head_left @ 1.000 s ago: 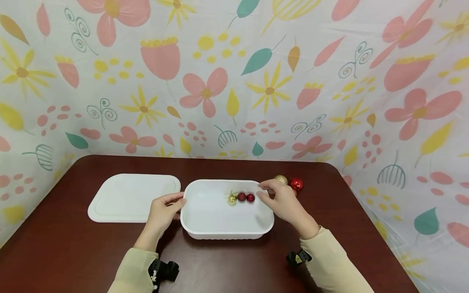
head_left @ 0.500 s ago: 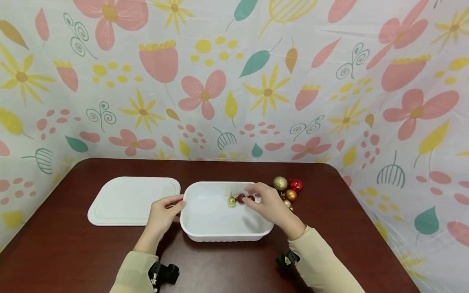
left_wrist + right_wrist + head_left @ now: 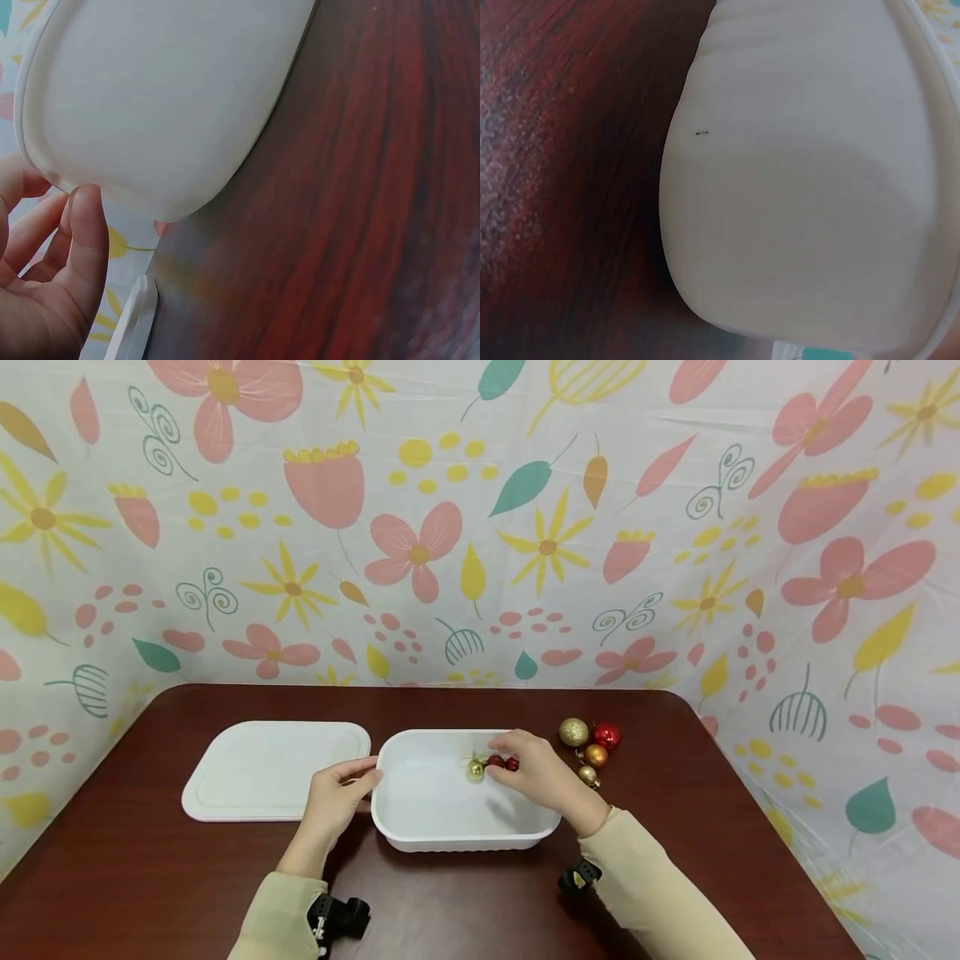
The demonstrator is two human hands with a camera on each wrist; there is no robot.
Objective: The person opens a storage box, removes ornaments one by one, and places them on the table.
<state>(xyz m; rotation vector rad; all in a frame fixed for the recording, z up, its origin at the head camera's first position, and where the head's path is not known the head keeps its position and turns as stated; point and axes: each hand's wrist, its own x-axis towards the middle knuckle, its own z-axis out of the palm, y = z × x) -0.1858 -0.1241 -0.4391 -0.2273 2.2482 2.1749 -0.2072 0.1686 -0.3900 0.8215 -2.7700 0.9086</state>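
ok so I count one white tub (image 3: 465,842), one lid (image 3: 270,772) left of it, one gold bauble (image 3: 475,771) plus two dark red baubles (image 3: 495,762) inside the tub, four other ornaments (image 3: 573,732) right of it.

White tub (image 3: 435,810), upright, 3 baubles (image 3: 495,761) inside

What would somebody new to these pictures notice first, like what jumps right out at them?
Probably the flowered cloth behind the dark table, with its pink and yellow blooms. Next, the white container mid-table, its left end pinched by the left hand, the right hand close to small dark red balls inside. Then the shiny red and gold baubles on the table, right of the container.
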